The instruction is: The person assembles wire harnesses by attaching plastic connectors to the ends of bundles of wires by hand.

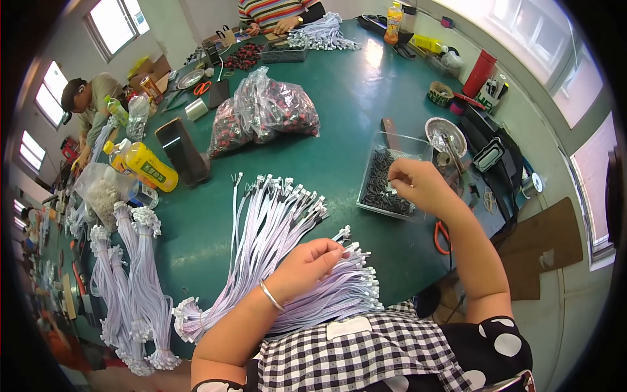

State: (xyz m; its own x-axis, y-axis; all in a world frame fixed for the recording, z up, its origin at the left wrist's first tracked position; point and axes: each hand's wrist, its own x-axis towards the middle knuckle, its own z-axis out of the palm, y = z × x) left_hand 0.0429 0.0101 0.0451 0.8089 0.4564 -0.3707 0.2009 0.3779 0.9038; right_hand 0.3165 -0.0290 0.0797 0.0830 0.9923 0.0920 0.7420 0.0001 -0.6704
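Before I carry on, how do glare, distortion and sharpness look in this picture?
All in the head view: bright glare on the far green tabletop; upper-right window washed out; straight edges bow toward the rim; white cables read fairly clearly, but small black pieces blend together.
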